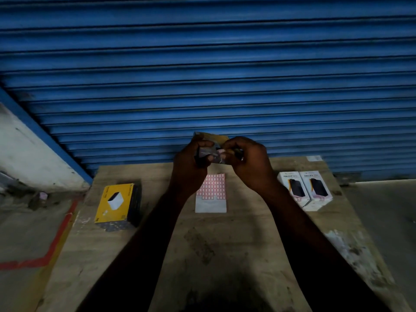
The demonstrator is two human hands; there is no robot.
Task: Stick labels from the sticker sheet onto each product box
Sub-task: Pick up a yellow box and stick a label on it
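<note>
Worn wooden table, scuffed, stained dark down the middle, blotched with pale patches near the right edge. Behind it, filling the upper view, a blue ribbed shutter, shut right down behind the table's far edge. To the left, a strip of whitish wall beside the shutter's blue frame, then grey floor crossed by a bent red line. More grey floor on the right.

Held up above the far middle of the table, clear of the surface: a small dark box, yellow along its top edge. Left hand wrapped round its left end, fingers curled over the front. Right hand closed on its right end, thumb and fingertips pinched against the front face. Something small and pale under them, too blurred to make out.

Flat on the table just below the hands, the sticker sheet: rows of red-bordered labels on the far part, bare white backing at the near end. Near the left edge, well apart from the sheet, a yellow box with dark sides. On the right, a white box and a second white box, side by side and touching, each printed with a dark picture.
</note>
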